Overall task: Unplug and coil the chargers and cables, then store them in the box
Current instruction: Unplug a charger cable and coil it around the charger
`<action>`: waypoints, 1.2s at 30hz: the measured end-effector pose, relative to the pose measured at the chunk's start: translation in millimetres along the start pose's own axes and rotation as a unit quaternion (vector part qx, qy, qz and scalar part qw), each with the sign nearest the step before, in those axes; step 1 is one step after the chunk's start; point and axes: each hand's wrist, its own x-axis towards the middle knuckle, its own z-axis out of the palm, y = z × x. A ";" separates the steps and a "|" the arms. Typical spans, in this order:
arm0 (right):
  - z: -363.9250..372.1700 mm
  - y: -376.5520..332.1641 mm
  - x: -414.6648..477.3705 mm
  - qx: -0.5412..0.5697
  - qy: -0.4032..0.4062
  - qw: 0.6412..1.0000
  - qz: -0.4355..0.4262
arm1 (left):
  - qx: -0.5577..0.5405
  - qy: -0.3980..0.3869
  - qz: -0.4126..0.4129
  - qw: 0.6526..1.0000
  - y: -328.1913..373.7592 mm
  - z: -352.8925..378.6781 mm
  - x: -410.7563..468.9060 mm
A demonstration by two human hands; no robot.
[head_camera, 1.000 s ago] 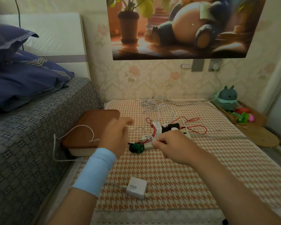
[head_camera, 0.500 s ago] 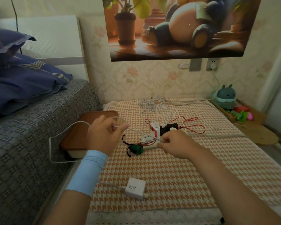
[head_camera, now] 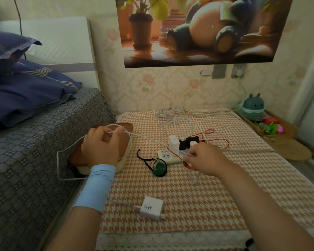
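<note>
The box (head_camera: 128, 126) lies left of the power strip (head_camera: 168, 157), charger (head_camera: 152, 207) before both, cables (head_camera: 174, 120) apparently tangled behind.

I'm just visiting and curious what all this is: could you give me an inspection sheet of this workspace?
Surface: houndstooth cloth.
Job's things: 90W charger lies unplugged; white charger sits in power strip; box closed.
Clutter: green gadget with black cord.
Hands: left hand grips white cable; right hand pinches it.
Cables: white tangle, red cable.
Surroundings: bed, poster, plush toy.
</note>
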 end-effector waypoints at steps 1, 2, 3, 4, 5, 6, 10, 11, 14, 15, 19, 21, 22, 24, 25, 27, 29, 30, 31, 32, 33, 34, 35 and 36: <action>1.4 4.7 1.6 0.045 0.011 0.999 0.013 | 0.037 -0.006 0.013 0.999 -1.4 0.4 -0.8; 1.2 7.7 2.6 0.101 0.028 0.994 0.019 | 0.078 -0.027 0.014 0.996 -3.2 1.5 -1.8; 0.3 8.8 3.4 0.152 0.049 0.987 0.020 | 0.124 -0.056 0.000 0.991 -4.5 2.3 -2.5; -0.5 8.5 3.9 0.192 0.068 0.979 0.015 | 0.170 -0.083 -0.017 0.982 -4.4 3.3 -3.7; -0.5 7.8 4.3 0.224 0.078 0.971 0.007 | 0.208 -0.102 -0.028 0.972 -3.8 5.1 -5.5; 0.2 6.8 4.5 0.250 0.078 0.965 0.000 | 0.238 -0.109 -0.019 0.965 -2.0 7.2 -7.4; -0.2 -0.8 2.2 0.293 0.047 0.954 -0.028 | 0.115 -0.127 0.211 0.962 26.0 22.5 -21.8; -1.5 -4.6 0.9 0.302 0.045 0.952 -0.038 | 0.037 -0.188 0.252 0.948 39.1 26.2 -28.3; -6.2 -14.6 -2.1 0.362 0.036 0.929 -0.074 | -0.113 -0.368 0.211 0.898 65.1 32.7 -51.1; -7.5 -16.3 -3.3 0.378 0.027 0.921 -0.085 | -0.102 -0.367 0.222 0.897 64.1 36.6 -54.5; -5.8 -11.8 -2.5 0.379 -0.008 0.920 -0.104 | 0.009 -0.306 0.314 0.899 46.8 46.1 -43.0; 0.2 -7.1 1.1 0.315 -0.026 0.944 -0.096 | -0.022 -0.344 0.288 0.893 45.4 43.7 -38.0; 3.2 -5.2 3.4 0.259 -0.036 0.961 -0.091 | -0.046 -0.380 0.255 0.888 44.1 41.0 -37.9; 9.7 -2.3 8.4 0.144 -0.053 0.985 -0.075 | -0.063 -0.442 0.193 0.874 39.0 35.5 -38.6; 12.9 -2.2 10.3 0.106 -0.055 0.991 -0.063 | -0.047 -0.447 0.188 0.873 36.7 31.3 -37.8; 19.8 -1.7 13.9 0.047 -0.044 0.997 -0.041 | -0.016 -0.438 0.191 0.878 35.0 21.3 -33.8; 23.6 -3.1 13.8 -0.009 -0.039 0.998 -0.037 | 0.001 -0.429 0.191 0.883 35.3 11.8 -28.9; 24.9 -3.2 13.3 -0.007 -0.045 0.998 -0.042 | 0.019 -0.425 0.188 0.885 35.2 6.9 -27.3; 25.5 -2.8 13.1 0.021 -0.054 0.997 -0.045 | 0.032 -0.419 0.182 0.889 32.6 3.7 -26.0; 25.5 -2.5 12.8 0.060 -0.064 0.995 -0.049 | 0.031 -0.408 0.171 0.896 28.2 0.4 -25.0; 25.6 -2.0 12.8 0.098 -0.067 0.992 -0.053 | 0.024 -0.398 0.158 0.904 23.5 -2.6 -23.3; 25.1 -2.4 12.3 0.133 -0.062 0.987 -0.059 | 0.024 -0.387 0.147 0.910 17.8 -5.3 -21.1; 24.6 -2.6 11.4 0.174 -0.054 0.981 -0.061 | 0.035 -0.377 0.142 0.914 12.1 -7.3 -18.0; 24.0 -3.2 10.5 0.216 -0.046 0.973 -0.060 | 0.049 -0.370 0.139 0.917 6.8 -9.3 -14.2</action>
